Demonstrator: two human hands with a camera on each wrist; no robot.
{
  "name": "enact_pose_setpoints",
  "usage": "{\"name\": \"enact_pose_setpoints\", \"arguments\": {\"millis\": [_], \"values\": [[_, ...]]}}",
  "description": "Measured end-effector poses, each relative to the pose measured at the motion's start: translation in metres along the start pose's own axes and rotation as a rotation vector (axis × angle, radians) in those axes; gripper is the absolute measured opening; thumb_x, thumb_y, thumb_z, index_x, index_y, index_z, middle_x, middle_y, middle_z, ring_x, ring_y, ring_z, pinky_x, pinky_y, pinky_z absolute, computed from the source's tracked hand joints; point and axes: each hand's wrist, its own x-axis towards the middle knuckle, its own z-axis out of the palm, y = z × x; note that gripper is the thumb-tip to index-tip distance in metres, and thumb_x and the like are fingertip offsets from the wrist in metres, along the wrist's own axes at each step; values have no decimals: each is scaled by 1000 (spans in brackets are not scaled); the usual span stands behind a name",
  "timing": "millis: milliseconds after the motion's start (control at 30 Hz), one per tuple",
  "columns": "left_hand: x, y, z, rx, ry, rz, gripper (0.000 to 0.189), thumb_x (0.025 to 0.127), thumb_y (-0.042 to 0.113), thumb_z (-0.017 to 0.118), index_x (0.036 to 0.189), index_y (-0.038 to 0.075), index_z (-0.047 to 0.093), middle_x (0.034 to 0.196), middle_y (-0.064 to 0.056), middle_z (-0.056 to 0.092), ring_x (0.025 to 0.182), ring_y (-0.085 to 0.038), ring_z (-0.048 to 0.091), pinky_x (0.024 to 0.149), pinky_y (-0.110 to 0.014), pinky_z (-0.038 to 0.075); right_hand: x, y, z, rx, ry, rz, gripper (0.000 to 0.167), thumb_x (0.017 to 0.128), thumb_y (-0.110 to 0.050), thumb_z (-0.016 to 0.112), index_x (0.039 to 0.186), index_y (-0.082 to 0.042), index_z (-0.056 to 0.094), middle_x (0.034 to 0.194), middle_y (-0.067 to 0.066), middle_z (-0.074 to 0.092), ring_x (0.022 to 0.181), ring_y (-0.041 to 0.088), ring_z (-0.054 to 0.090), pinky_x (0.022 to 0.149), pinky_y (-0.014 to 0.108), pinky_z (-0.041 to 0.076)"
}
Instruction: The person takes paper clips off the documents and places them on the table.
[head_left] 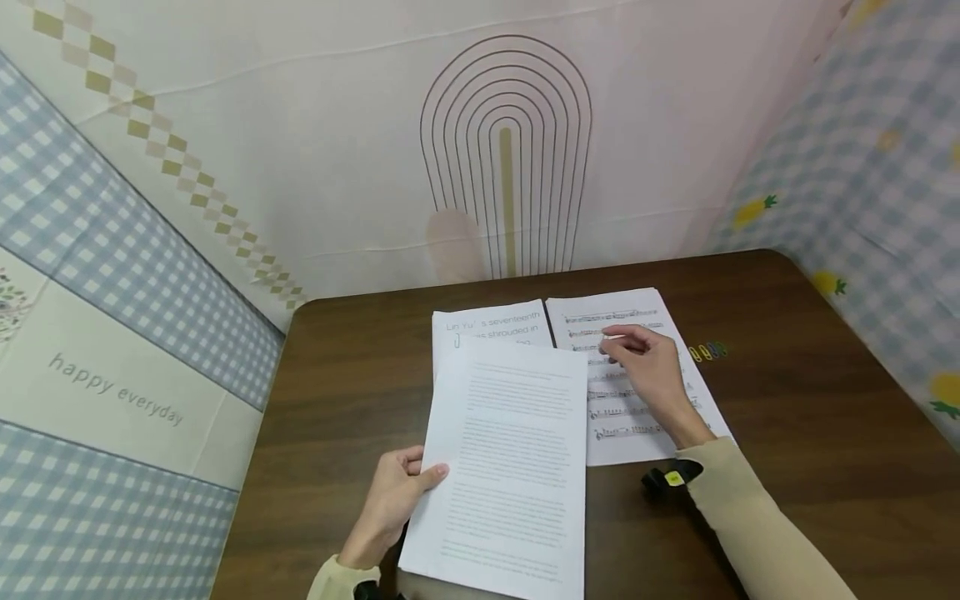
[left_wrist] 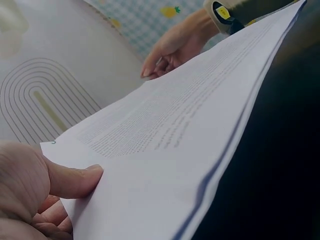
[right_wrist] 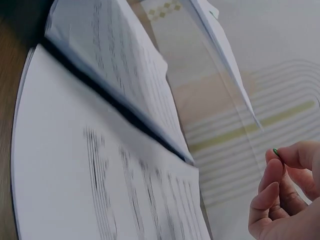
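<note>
My left hand (head_left: pixel 393 492) grips a stack of printed sheets (head_left: pixel 510 467) by its left edge, thumb on top and fingers beneath. A green paper clip (head_left: pixel 457 341) sits at that stack's top left corner. My right hand (head_left: pixel 647 367) is over the sheet music (head_left: pixel 630 450), to the right of the printed stack. Between its thumb and index fingertip it pinches a small green paper clip (right_wrist: pixel 276 151), mostly hidden by the fingers. Behind the gripped stack lies a large-print page (head_left: pixel 491 321), partly covered by it.
Several coloured paper clips (head_left: pixel 708 352) lie in a row just right of the sheet music. Everything rests on a dark wooden table (head_left: pixel 345 383). A patterned cloth (head_left: pixel 360 167) hangs behind it, with checked cloth at both sides.
</note>
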Motion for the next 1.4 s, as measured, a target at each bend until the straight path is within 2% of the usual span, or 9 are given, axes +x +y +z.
{"name": "enact_pose_setpoints", "arguments": {"millis": [333,600,767,867,1033,1200,1267,1333,1400], "values": [[0,-2,-4,-1,32,-9,37,100,-1,73,133,-17,65,100,-23,83,77,-23,82,65,-33,66,-2,30,-54,-127,108,44,34,106,-29,73,130,-6,77,92,-21,72,84,2,68,72,16,49],[-1,-3,-9,-2,78,-26,37,100,-2,73,133,-17,65,98,-23,83,77,-24,81,64,-33,66,13,63,-100,-227,166,72,36,106,-33,73,132,-7,76,106,-11,77,84,-3,66,71,13,54],[-1,-3,-12,-6,95,-31,36,100,-3,73,132,-16,66,97,-22,83,76,-23,81,63,-32,65,28,81,-123,-261,190,74,34,107,-29,71,131,-5,76,96,-21,73,78,-9,64,67,12,54],[-1,-4,-12,-5,99,-36,35,100,-2,72,132,-15,67,97,-21,83,76,-23,81,63,-32,65,35,89,-134,-299,196,103,35,109,-29,69,133,-4,75,91,-29,65,78,-9,63,67,10,51],[0,-5,-12,-2,106,-35,33,100,-2,73,130,-14,68,97,-21,83,75,-23,80,61,-31,64,46,101,-147,-380,182,130,36,110,-30,66,133,-4,75,93,-25,65,80,-8,59,67,9,48],[0,-4,-11,-11,90,-33,33,100,-2,72,130,-14,68,96,-20,83,75,-22,80,62,-30,64,55,111,-157,-429,150,113,37,109,-31,69,130,-2,76,78,-40,58,75,-17,52,69,13,45],[1,-4,-11,-12,87,-32,33,100,-2,72,131,-14,67,97,-20,83,75,-22,81,62,-30,64,57,114,-160,-455,139,111,37,108,-32,70,128,-3,77,78,-38,62,78,-14,54,72,16,44],[2,-5,-11,-11,87,-30,34,100,-2,72,131,-14,67,97,-20,83,75,-22,81,62,-31,64,58,116,-162,-481,123,108,37,108,-33,69,128,-2,78,88,-19,77,87,-4,61,76,19,43],[4,-4,-10,-9,90,-32,33,100,-2,72,131,-14,68,97,-20,83,74,-23,81,61,-31,64,59,117,-164,-494,105,111,38,109,-33,67,129,-2,77,109,6,83,103,15,68,82,26,46]]}}
